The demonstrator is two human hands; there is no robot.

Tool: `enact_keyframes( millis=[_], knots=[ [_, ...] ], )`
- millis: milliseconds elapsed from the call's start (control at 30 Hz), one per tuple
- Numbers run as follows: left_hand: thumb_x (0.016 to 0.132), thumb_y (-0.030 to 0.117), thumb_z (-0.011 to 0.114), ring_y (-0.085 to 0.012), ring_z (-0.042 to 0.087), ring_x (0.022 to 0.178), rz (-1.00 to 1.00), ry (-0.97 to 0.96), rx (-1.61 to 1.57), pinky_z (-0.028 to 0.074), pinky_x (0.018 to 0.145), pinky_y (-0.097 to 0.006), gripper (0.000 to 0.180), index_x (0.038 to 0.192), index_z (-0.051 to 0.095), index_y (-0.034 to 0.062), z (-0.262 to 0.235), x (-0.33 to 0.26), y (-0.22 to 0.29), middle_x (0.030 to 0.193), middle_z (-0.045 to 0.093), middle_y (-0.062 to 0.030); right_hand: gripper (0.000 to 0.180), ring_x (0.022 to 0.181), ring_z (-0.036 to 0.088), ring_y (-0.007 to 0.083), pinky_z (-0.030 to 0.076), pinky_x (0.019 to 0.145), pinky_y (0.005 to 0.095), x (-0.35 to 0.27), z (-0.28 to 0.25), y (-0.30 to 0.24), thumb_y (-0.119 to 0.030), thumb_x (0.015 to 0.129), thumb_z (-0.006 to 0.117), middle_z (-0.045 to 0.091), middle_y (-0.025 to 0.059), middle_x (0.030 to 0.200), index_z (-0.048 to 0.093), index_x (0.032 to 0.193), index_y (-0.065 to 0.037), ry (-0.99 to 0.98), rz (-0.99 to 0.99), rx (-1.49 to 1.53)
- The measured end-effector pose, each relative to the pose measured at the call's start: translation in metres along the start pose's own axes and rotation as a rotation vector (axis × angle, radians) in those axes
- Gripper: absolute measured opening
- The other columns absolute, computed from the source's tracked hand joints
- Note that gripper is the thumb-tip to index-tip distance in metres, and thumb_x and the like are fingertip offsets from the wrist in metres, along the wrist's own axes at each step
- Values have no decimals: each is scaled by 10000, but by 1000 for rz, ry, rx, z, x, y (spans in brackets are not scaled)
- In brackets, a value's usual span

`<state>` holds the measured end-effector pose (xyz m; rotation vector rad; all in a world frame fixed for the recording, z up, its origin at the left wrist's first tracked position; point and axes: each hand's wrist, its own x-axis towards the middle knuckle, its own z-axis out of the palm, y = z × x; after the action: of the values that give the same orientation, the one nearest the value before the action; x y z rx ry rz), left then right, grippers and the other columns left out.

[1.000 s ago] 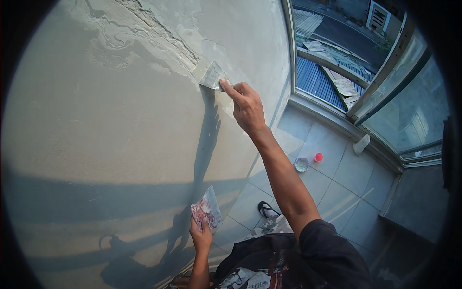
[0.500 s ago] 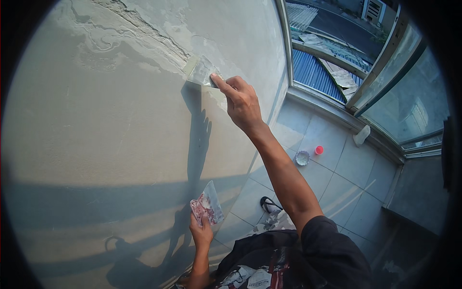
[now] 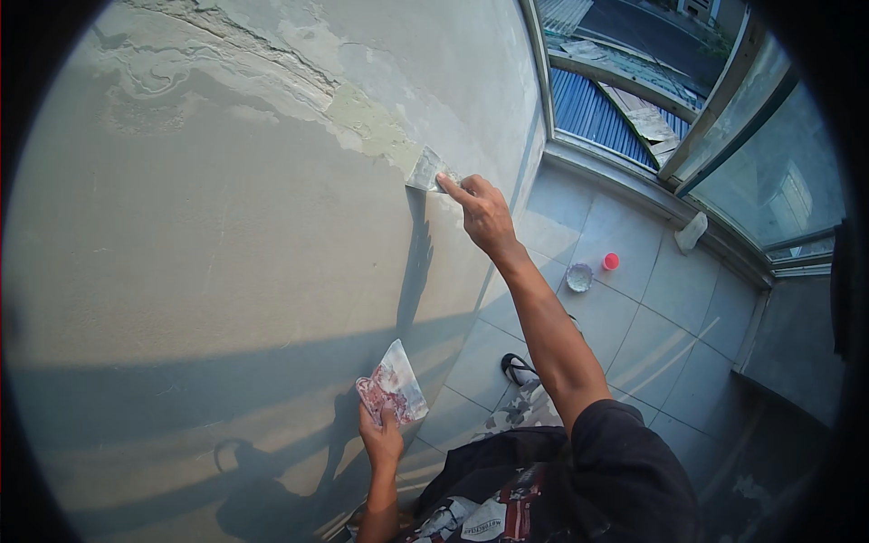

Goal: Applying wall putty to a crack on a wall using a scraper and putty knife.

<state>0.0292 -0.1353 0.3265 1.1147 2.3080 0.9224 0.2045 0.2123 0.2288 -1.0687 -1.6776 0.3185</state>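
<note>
The right hand (image 3: pixel 489 217) of the person, in the head view, is closed on a putty knife (image 3: pixel 424 168), and its forefinger lies stretched along the tool toward the blade. The blade touches the grey plastered wall (image 3: pixel 181 244), at the lower right end of a pale greenish patch of filler (image 3: pixel 367 122). This patch continues the line of a rough, open crack (image 3: pixel 262 52), which comes down slantwise from the upper left. The knife throws a long dark shadow (image 3: pixel 416 262) below it on the wall.

The left hand (image 3: pixel 382 441) is held lower, near the wall, and grips a broad scraper (image 3: pixel 405 369). The thumb lies over its reddish part, which is smeared with white; the clear part of the blade points upward. Whether this scraper touches the wall, one cannot tell.

To the right of the wall, on the tiled floor (image 3: pixel 629 330), stand a round bowl (image 3: pixel 579 278) with whitish content and, just beside it, a small pink cup (image 3: pixel 610 261). A white bundle (image 3: pixel 692 233), whose kind is not clear, rests near the window sill (image 3: pixel 620 179). Beyond the window, a blue corrugated roof (image 3: pixel 587 113) is seen. Below the right forearm appears one foot in a black sandal (image 3: pixel 520 369).
</note>
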Motion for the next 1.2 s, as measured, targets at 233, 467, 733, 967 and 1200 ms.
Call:
enact_keyframes(
  millis=[233, 467, 733, 967, 1200],
  knots=[
    [913, 85, 547, -281, 623, 1028, 19, 13, 13, 448, 925, -341, 392, 1271, 499, -68, -5, 2, -4, 1117, 644, -197, 559, 743, 571, 264, 482, 684, 378, 5, -11, -25, 105, 844, 547, 555, 101, 836, 623, 1301, -207, 68, 82, 225],
    [925, 93, 555, -246, 616, 1018, 33, 3, -65, 451, 916, -340, 370, 1257, 511, -63, 1, 2, 0, 1131, 640, -177, 591, 722, 567, 255, 474, 664, 370, -6, 13, -10, 86, 836, 555, 552, 74, 829, 619, 1296, -279, 75, 94, 192],
    [932, 88, 548, -235, 597, 1049, -7, 17, -130, 432, 945, -329, 372, 1267, 499, -65, -3, 6, -2, 1163, 622, -167, 421, 666, 562, 143, 497, 657, 319, -49, 0, -35, -21, 956, 512, 554, 52, 824, 572, 1352, -148, -47, 666, 690],
    [930, 39, 549, -195, 559, 1107, 2, -10, -245, 407, 985, -305, 404, 1316, 475, -53, 1, 4, 4, 1220, 595, -127, 506, 660, 571, 146, 552, 654, 330, -19, -36, -60, -124, 1014, 471, 566, 66, 865, 311, 1485, -35, -71, 1127, 1680],
    [920, 68, 546, -230, 595, 1027, -1, 9, -228, 444, 926, -323, 388, 1278, 485, -71, -1, 4, 0, 1158, 618, -159, 437, 669, 575, 139, 582, 672, 350, -17, -34, -76, -125, 1015, 458, 546, 65, 857, 363, 1422, 3, 3, 1160, 1529]
  ],
)
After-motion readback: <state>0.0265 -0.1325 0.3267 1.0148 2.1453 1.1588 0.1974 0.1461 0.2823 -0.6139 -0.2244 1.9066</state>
